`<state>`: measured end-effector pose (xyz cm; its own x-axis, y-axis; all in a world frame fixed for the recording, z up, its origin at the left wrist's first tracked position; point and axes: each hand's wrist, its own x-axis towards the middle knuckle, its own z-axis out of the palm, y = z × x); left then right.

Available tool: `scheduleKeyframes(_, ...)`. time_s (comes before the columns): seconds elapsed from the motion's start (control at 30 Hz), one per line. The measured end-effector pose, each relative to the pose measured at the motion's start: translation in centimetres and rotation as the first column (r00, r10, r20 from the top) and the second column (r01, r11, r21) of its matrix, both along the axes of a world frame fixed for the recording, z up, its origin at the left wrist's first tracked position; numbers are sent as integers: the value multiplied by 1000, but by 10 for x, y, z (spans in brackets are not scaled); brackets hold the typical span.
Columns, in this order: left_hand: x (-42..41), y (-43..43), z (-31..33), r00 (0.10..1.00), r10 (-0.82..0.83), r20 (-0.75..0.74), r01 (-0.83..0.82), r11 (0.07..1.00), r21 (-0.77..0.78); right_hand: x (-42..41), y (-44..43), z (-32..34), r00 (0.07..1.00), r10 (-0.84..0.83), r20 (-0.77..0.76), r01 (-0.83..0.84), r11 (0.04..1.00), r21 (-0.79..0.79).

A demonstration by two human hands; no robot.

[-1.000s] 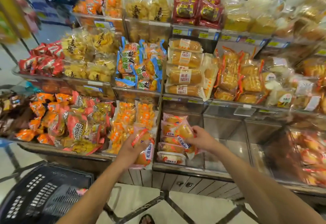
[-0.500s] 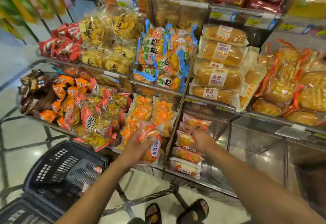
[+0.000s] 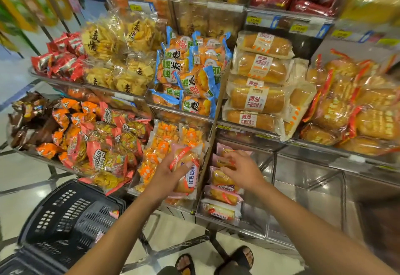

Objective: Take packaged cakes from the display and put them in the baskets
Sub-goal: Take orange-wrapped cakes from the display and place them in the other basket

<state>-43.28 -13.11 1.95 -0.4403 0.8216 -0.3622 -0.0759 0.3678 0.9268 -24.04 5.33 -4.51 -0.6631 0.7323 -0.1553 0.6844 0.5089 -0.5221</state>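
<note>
Black basket (image 3: 65, 220) shows one pack (image 3: 114, 213); left hand (image 3: 164, 177) fingers wrap a cake (image 3: 191, 179); right hand (image 3: 244, 172) touches the stack (image 3: 223, 195), grip unclear.

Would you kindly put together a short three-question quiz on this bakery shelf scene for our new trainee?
1. True or false: the left hand has a packaged cake in its grip.
2. Where is the black basket? A) on the top shelf B) low, at the person's left C) on the bread loaves
3. Fill in: the ___ hand is over the pink-wrapped cake stack.

Key: 1 true; 2 B; 3 right hand.
</note>
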Motion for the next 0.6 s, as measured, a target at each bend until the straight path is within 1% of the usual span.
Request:
scheduleKeyframes(0.03, 2, 4, 0, 1000, -5, -4, 5, 1000, 3, -2, -7, 9, 991, -51, -127, 42, 997, -69)
scheduleKeyframes(0.07, 6, 8, 3, 1000, -9, -16, 9, 1000, 7, -5, -16, 20, 962, -111, -249, 69, 983, -173)
scheduleKeyframes(0.13, 14, 15, 8, 1000, -24, 9, 23, 999, 49, -9, -35, 41, 901, -196, -386, 40, 926, -376)
scheduleKeyframes(0.2, 23, 24, 10, 998, -28, 64, 23, 997, 77, -11, -48, 55, 880, -218, -422, -25, 866, -500)
scheduleKeyframes(0.3, 31, 36, 7, 998, -8, 62, 1, 994, 107, -9, -54, 59, 857, -287, -429, -56, 775, -630)
scheduleKeyframes(0.33, 33, 39, 5, 998, -11, 65, 3, 993, 119, -8, -54, 60, 843, -319, -434, -45, 761, -647)
scheduleKeyframes(0.4, 40, 42, 6, 998, -21, 61, 11, 987, 160, -4, -52, 58, 836, -339, -432, -10, 777, -629)
scheduleKeyframes(0.53, 42, 42, 6, 991, -129, -43, 135, 975, 177, 16, -35, 63, 862, -296, -412, 31, 841, -540)
scheduleKeyframes(0.57, 37, 40, 0, 983, -142, -115, 161, 972, 169, 23, -29, 63, 881, -273, -387, 41, 859, -511)
scheduleKeyframes(0.6, 32, 37, -5, 961, -159, -225, 193, 971, 141, 30, -23, 61, 891, -259, -373, 46, 869, -493)
